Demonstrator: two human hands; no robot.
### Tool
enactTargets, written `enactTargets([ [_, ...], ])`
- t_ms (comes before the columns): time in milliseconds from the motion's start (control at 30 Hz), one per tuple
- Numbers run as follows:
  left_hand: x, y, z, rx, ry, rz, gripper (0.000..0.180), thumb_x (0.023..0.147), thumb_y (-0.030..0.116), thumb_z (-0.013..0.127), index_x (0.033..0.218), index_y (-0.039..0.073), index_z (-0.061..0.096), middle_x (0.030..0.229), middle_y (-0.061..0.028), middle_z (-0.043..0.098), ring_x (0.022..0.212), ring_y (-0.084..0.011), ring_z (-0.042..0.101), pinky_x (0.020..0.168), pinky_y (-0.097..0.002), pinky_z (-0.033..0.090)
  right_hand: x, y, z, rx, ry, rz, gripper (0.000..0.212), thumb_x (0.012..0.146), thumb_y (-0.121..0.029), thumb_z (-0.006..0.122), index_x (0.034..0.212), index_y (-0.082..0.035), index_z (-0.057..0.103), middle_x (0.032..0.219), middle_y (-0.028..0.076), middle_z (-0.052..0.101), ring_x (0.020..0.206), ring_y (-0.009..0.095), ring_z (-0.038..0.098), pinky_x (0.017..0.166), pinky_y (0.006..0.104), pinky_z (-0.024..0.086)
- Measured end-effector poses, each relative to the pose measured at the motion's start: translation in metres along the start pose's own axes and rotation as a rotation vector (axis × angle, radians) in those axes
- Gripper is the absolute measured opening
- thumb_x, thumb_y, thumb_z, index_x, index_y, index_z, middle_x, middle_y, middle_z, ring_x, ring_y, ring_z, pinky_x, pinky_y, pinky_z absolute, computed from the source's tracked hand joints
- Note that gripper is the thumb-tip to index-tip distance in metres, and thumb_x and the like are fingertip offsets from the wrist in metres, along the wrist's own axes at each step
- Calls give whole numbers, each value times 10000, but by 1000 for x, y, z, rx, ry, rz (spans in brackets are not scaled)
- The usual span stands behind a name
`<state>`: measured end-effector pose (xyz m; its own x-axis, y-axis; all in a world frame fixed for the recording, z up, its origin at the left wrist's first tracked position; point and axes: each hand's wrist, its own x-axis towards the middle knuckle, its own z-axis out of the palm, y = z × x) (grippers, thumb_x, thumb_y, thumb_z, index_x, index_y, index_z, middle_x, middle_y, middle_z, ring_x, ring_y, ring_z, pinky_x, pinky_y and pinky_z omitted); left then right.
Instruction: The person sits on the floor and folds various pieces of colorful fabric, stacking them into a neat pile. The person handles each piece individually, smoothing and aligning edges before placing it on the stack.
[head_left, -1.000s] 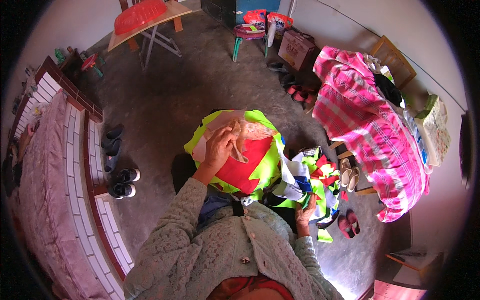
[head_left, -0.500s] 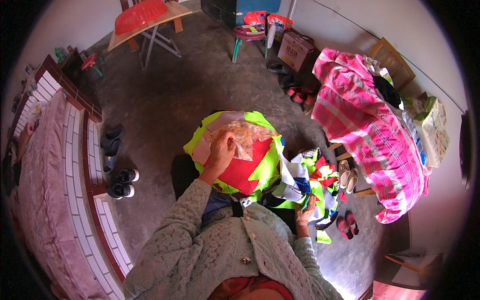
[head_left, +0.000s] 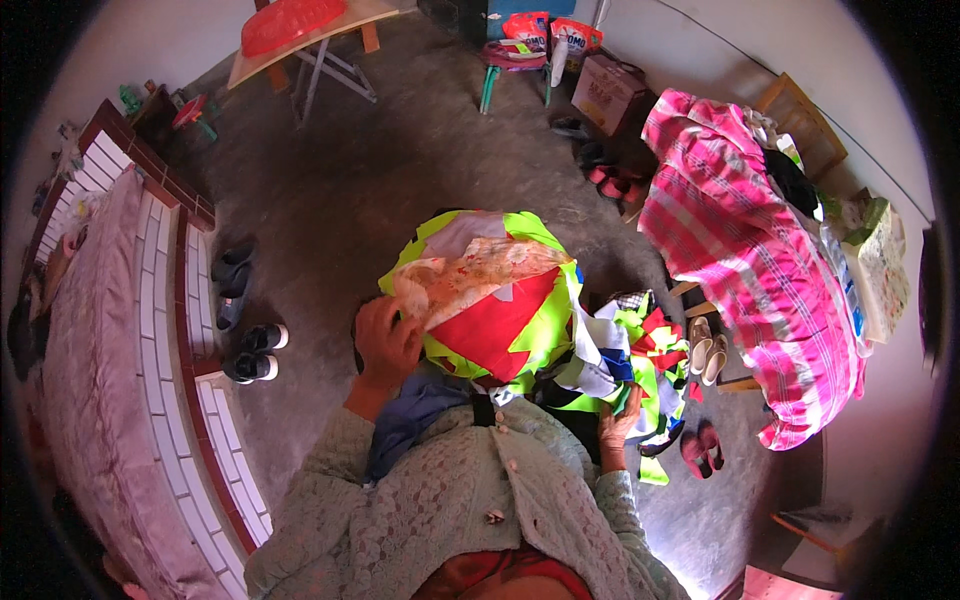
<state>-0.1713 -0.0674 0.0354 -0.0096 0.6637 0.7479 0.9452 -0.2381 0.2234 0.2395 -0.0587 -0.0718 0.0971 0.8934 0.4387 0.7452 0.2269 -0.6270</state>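
On my lap sits a rounded bundle of patchwork cloth in neon yellow, grey and red. A peach floral cloth piece lies across its upper left part. With fingers curled, my left hand pinches the lower left edge of that floral piece. My right hand is at the near side of a heap of fabric scraps in neon yellow, white, red and blue. Its fingers close around a green scrap; the fingertips are partly hidden among the scraps.
Right of me, a pink plaid cloth covers furniture, with beige shoes and dark red shoes beside it. Dark shoes stand left, by a white-tiled ledge. A folding table and a small stool stand ahead.
My left hand has moved left and toward me, from the middle of the floral piece to its left edge. The floral piece's folded corner now lies spread leftward. My right hand stays at the scraps.
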Motion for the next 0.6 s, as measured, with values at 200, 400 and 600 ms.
enactTargets([
  [200, -34, 4, 2, 39, -156, -155, 154, 661, 58, 572, 815, 53, 566, 1046, -131, 525, 1053, -338, 474, 941, -480, 340, -4, 11, 6, -3, 50, -49, 474, 603, -121, 593, 1047, 10, 487, 923, 190, 501, 875, 401, 500, 808, 410, 416],
  [400, -19, 2, 6, -76, -84, -318, 230, 719, 85, 577, 943, 43, 547, 1074, -146, 523, 1042, -354, 468, 936, -464, 322, -6, 19, 3, -33, -27, -25, 545, 649, -156, 648, 1129, -8, 435, 985, 215, 503, 895, 427, 491, 818, 459, 408],
  [600, -6, -24, 48, -69, -220, -307, 339, 788, 170, 617, 1086, 34, 531, 1144, -183, 515, 1104, -383, 453, 962, -465, 321, -1, 5, 2, -7, -8, -19, 513, 643, -201, 693, 1061, 4, 480, 950, 207, 506, 886, 426, 492, 796, 455, 415],
])
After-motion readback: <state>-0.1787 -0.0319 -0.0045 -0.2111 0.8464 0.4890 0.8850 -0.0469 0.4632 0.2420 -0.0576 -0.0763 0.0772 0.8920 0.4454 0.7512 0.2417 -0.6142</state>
